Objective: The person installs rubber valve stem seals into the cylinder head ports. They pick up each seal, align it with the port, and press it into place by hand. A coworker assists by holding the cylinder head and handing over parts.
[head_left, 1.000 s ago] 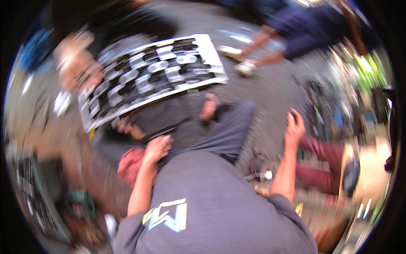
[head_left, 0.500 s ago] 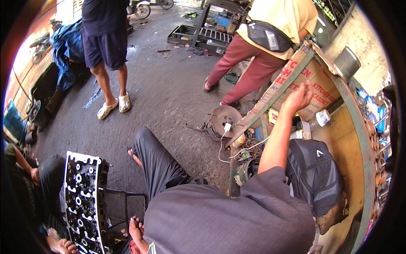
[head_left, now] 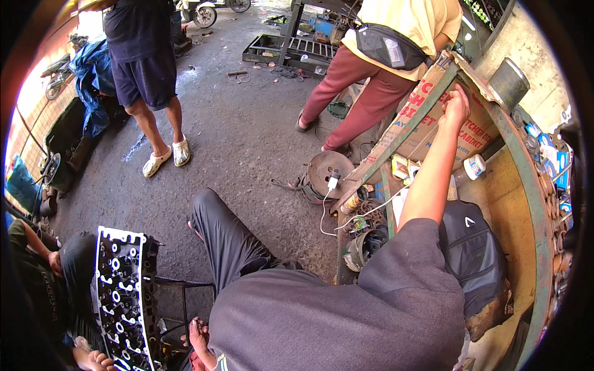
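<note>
Evidently the person's two hands are set wide apart. The right hand (head_left: 456, 110) is raised at two o'clock, arm outstretched, its fingers loosely bent before the upper corner of a green metal frame (head_left: 543, 247) and a printed cardboard sheet (head_left: 427, 145). I cannot tell from this angle whether they grip the frame or merely overlap it; the straight arm would suit leaning on it for balance. The left hand (head_left: 199, 336) sits low at seven o'clock beside the body, fingers curled, partly hidden; whether they grasp anything cannot be told. A red cloth (head_left: 197, 361) shows just below it, perhaps kept close for wiping.

At eight o'clock is the cylinder head (head_left: 124, 303), its pale-rimmed, hollowed face turned up, just left of the left hand. It seems to rest on a black metal stand (head_left: 184, 284), presumably to lift it to a seated person's reach. A co-worker's hand (head_left: 99, 360) lies by its lower left edge.

Near the middle, a white plug (head_left: 334, 181) perches on a rusty disc (head_left: 320, 170), probably to stay off the grimy ground. A dark backpack (head_left: 470, 260) leans inside the frame at four o'clock, apparently stowed aside.
</note>
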Demonstrator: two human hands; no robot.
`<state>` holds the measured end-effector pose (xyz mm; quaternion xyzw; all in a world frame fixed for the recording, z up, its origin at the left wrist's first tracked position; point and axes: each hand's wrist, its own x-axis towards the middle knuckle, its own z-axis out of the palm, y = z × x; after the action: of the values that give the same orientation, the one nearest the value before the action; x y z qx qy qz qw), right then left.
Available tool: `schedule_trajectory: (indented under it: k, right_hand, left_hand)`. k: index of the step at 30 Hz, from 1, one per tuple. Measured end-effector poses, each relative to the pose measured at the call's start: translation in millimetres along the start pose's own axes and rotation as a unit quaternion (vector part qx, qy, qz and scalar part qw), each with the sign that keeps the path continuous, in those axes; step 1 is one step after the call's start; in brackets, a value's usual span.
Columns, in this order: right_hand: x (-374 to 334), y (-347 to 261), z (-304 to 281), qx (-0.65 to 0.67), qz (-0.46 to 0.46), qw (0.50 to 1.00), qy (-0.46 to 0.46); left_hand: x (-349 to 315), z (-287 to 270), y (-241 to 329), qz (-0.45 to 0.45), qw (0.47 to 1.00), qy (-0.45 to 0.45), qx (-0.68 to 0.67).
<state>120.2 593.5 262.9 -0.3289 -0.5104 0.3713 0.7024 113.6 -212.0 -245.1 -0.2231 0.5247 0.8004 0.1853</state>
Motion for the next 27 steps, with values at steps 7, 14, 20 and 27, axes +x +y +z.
schedule_trajectory:
  k: [7,14,20,27]
  right_hand:
    - [6.9,-5.3,7.1,0.022,-0.002,1.000,0.004]
    - [6.7,36.2,-21.0,-0.033,0.061,0.997,0.017]
    - [7.3,37.6,-25.8,-0.044,0.062,0.997,-0.033]
    - [15.0,20.1,-8.0,-0.040,0.045,0.997,-0.047]
  left_hand:
    - [3.0,-3.6,-2.9,-0.018,0.999,0.025,-0.032]
    - [-0.5,3.4,0.3,-0.031,0.998,0.050,-0.028]
    - [-10.5,18.1,10.7,-0.034,0.998,0.058,-0.018]
    - [-21.7,38.5,22.7,-0.053,0.994,0.087,-0.037]
